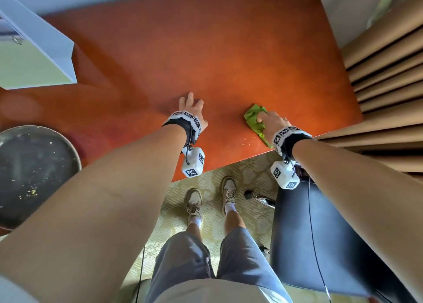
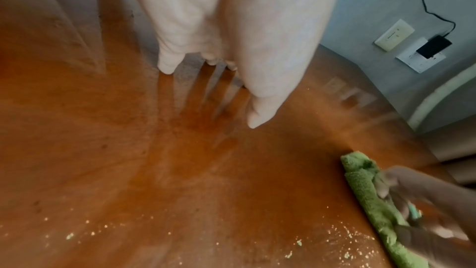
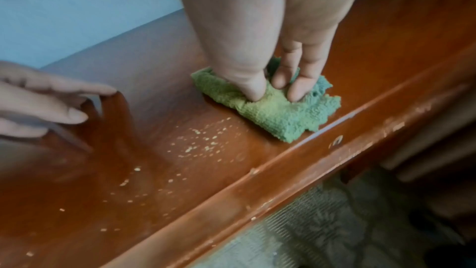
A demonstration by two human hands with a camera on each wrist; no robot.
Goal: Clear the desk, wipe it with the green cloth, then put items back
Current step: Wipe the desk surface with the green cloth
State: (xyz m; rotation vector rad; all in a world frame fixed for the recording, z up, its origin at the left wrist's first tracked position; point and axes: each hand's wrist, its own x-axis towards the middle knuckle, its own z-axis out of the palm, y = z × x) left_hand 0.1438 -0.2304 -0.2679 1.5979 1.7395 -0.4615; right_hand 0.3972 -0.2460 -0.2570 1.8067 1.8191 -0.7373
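The orange-brown desk [image 1: 206, 50] fills the head view. A crumpled green cloth [image 1: 254, 119] [image 3: 270, 109] [image 2: 365, 191] lies near the desk's front right edge. My right hand [image 1: 270, 119] [image 3: 273, 87] presses down on the cloth, thumb and fingertips dug into its folds. My left hand [image 1: 191, 105] [image 2: 211, 89] rests to the left of it, with straight spread fingers touching the bare desk top. Pale crumbs [image 3: 203, 142] [image 1: 247, 141] [image 2: 342, 237] are scattered on the desk just left of the cloth, near the front edge.
A round dark tray [image 1: 34, 172] with a few crumbs sits at the desk's left end. A white box or panel [image 1: 45, 41] stands at the back left. Beige curtains [image 1: 389, 73] hang to the right; a dark chair [image 1: 320, 234] stands below the desk edge. A wall socket with a plugged charger [image 2: 432, 47] is behind the desk.
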